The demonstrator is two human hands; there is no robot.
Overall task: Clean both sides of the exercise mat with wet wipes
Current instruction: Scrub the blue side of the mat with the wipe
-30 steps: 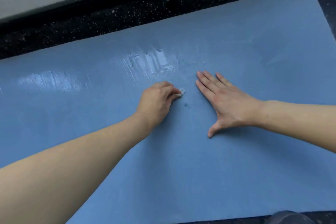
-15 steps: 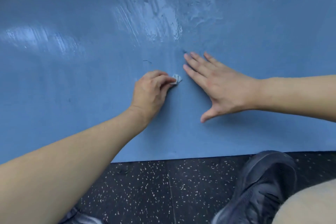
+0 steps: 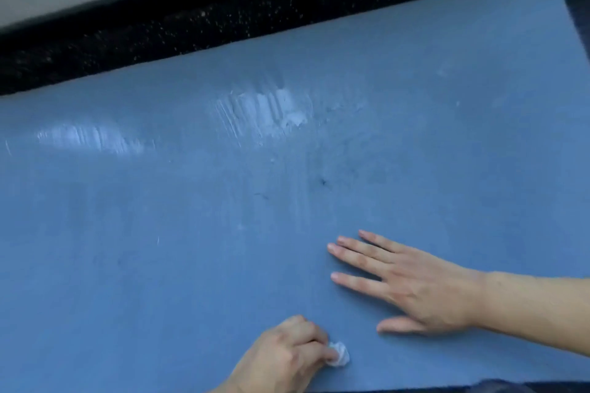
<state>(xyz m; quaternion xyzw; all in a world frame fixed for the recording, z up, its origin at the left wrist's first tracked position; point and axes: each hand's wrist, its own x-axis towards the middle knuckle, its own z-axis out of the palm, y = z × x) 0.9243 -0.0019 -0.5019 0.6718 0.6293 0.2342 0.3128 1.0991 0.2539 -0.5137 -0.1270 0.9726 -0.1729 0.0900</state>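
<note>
The left hand [image 3: 284, 354] pinched a small crumpled white wet wipe [image 3: 340, 358] against the blue foam exercise mat [image 3: 159, 233]. The right hand [image 3: 412, 284] lay flat, fingers spread, beside glistening wet streaks [image 3: 261, 108].

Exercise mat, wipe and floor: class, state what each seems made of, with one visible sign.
Exercise mat: probably foam or rubber, matte blue, glossy where wet.
Wipe: seemingly soft white nonwoven, crumpled in the left hand.
Floor: likely speckled black rubber.
</note>
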